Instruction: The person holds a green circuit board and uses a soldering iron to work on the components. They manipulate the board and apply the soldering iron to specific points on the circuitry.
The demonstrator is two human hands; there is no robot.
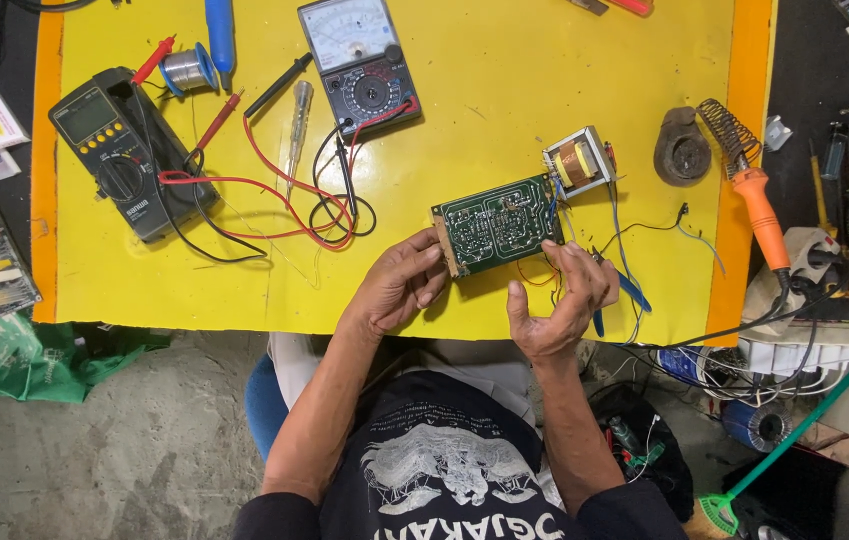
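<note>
At frame centre we hold the green board [496,224] by its edges, solder side up: left hand [399,285] pinching the left end, right hand [562,300] half-curled at the lower right corner among wires. We judge it stiff, light and fragile; grip edges only. The tethered transformer [578,162] adds weight beyond. No containers appear on the yellow surface [504,90]; meters lie upper left.

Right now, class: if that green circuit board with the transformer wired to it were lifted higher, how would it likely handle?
The circuit board looks stiff and flat, so it should hold its shape. The transformer hangs on thin wires, so it would probably drag or swing and feel heavy. Both hands, left and right, hold its edges, which suggests fragile solder joints.
</note>
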